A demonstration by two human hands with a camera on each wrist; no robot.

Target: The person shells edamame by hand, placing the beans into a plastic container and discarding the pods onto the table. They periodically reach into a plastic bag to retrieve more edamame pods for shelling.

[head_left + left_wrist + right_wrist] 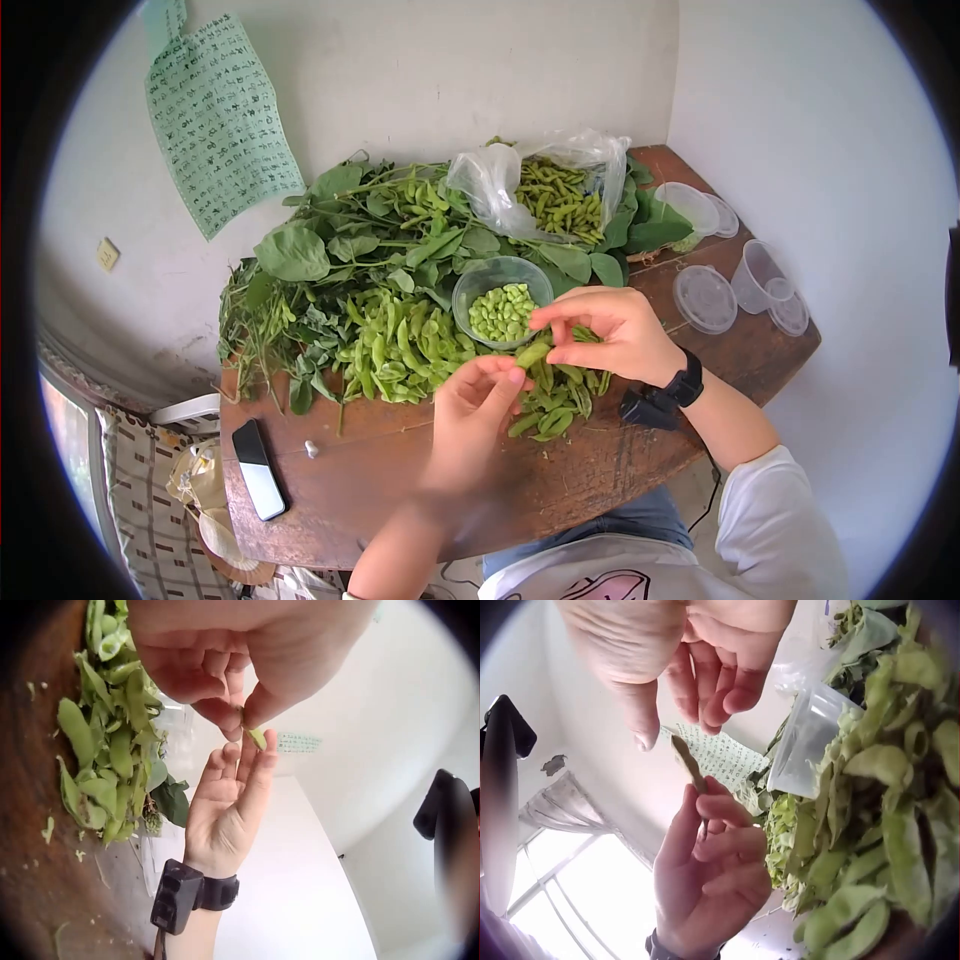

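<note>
My left hand (474, 402) pinches a green soybean pod (534, 354) between thumb and fingertips, above the pods on the table. In the right wrist view the same pod stands edge-on, its free end pointing up. Close by, my right hand (622, 338) has thumb and fingers spread apart, with a gap between the fingertips and the pod's end in the right wrist view. Just behind the hands sits a clear plastic bowl (461, 296) of shelled green beans (498, 312). Under them lies a pile of pods (552, 408).
More pods (398, 345) are heaped left of the bowl, with leafy stalks (340, 225) behind. A plastic bag (487, 178) of pods stands at the back. Clear lids (704, 298) and a cup (757, 270) are at right, a phone (258, 470) at left on the wooden table (350, 480).
</note>
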